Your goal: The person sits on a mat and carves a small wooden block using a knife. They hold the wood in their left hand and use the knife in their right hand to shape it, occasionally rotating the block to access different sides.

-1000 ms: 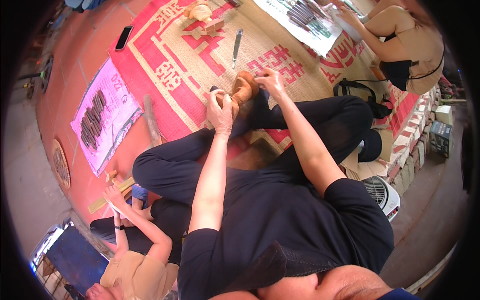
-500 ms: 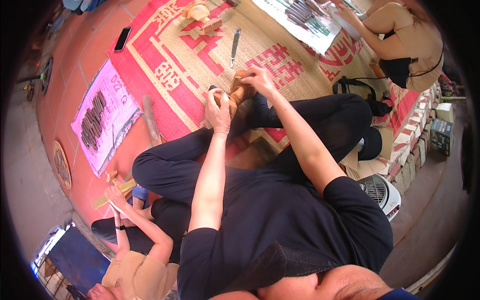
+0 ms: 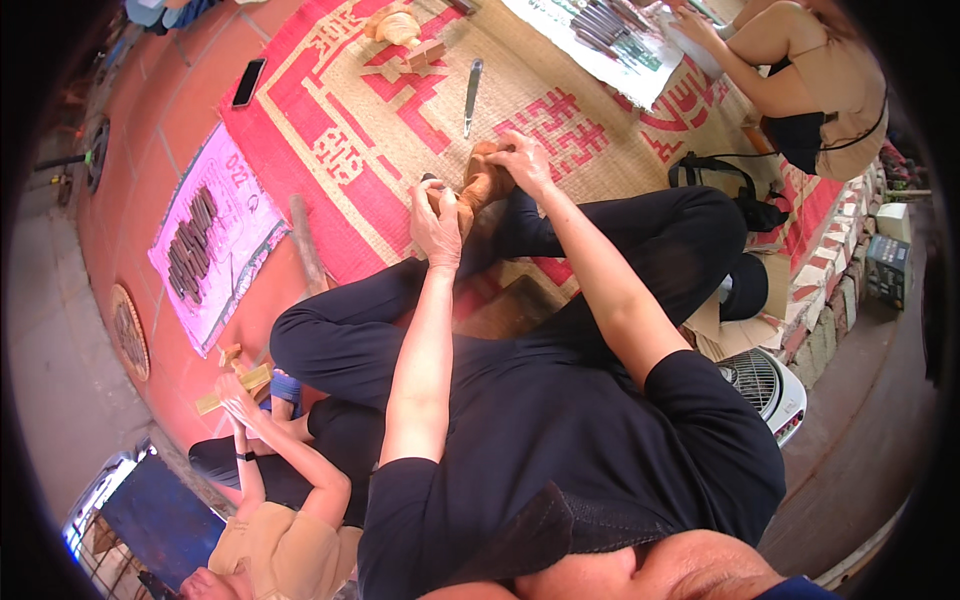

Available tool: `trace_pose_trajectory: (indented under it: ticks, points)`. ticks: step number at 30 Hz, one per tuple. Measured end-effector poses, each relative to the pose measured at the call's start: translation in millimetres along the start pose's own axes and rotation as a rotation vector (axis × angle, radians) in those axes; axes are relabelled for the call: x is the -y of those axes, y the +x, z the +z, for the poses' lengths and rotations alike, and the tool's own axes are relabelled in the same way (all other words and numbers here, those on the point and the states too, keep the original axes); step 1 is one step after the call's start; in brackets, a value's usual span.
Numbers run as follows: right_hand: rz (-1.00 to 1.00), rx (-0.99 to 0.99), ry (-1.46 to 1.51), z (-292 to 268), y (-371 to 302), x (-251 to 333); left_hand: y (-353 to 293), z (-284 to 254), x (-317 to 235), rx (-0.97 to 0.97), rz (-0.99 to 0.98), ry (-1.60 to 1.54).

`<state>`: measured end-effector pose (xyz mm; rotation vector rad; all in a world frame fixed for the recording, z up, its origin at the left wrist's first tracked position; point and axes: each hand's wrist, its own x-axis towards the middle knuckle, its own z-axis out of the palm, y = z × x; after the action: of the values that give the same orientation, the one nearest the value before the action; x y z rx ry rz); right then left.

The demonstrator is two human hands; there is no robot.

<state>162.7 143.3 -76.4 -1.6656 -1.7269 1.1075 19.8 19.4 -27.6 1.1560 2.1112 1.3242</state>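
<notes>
A brown carved wooden piece (image 3: 484,184) is held between my two hands, above my crossed legs. My left hand (image 3: 437,232) is closed round its near left end. A small dark tip shows by the fingers of that hand, too small to name. My right hand (image 3: 526,165) grips the far right end with bent fingers and thumb. Just beyond the piece, a slim metal-bladed tool (image 3: 472,98) lies on the red and straw-coloured woven mat (image 3: 400,160).
A pale wooden carving (image 3: 396,28) and a wood block (image 3: 426,54) lie farther off, with a phone (image 3: 248,82) to their left. Dark tools lie on a pink cloth (image 3: 232,180) and a white cloth (image 3: 540,32). Co-workers sit lower left and upper right. A fan (image 3: 762,385) stands right.
The view has shifted slightly. My hands stay on the carved piece, with only a small shift of the right fingers. At lower left, the co-worker's hands and yellowish wood have moved a little.
</notes>
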Motion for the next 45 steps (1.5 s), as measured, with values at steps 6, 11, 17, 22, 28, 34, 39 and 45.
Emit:
trace_pose_trajectory:
  ticks: [6,11,17,22,28,34,39,45]
  points:
    - [0.022,0.046,0.203,-11,11,-17,-11,0,1,-0.047,0.034,-0.04]
    - [-0.056,0.114,0.004,0,-12,25,-12,0,3,-0.02,0.05,-0.011]
    - [0.275,0.098,0.383,-10,12,-29,-8,5,3,-0.027,0.071,-0.007]
    - [-0.247,0.081,-0.069,12,-8,15,-8,4,0,-0.029,0.045,-0.017]
    - [-0.082,0.005,-0.073,-6,-1,7,-5,3,0,-0.031,0.044,0.037]
    - [-0.216,-0.023,-0.129,1,-7,23,-8,6,2,-0.049,0.043,-0.004]
    - [-0.069,0.007,0.011,-24,7,2,-8,3,4,-0.06,0.063,-0.04]
    - [-0.223,0.062,0.0,-3,3,13,-7,10,12,-0.066,0.111,-0.076]
